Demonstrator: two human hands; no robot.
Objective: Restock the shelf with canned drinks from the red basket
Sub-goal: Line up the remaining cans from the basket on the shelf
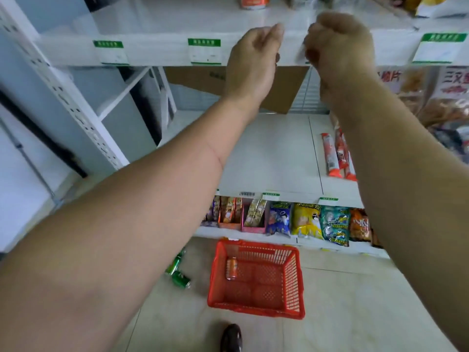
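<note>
The red basket (pixel 253 309) stands on the floor below the shelves, and one orange can (pixel 231 269) lies inside it. Another orange can (pixel 255 1) stands on the upper shelf (pixel 162 50), cut off by the frame's top. Both my hands are raised at that shelf's front edge. My left hand (pixel 253 57) has loosely curled fingers and holds nothing. Just to its right, my right hand (pixel 340 47) is curled like a fist close to a price label on the edge. I see no can in it. Motion blurs both hands.
Two green cans (pixel 177 271) lie on the floor left of the basket. The middle shelf (pixel 274 158) holds red stick packs (pixel 330 156) at the right and a cardboard box (pixel 286 90) at the back. Snack bags (pixel 307 221) fill the low shelf. My shoe (pixel 231 337) is near the basket.
</note>
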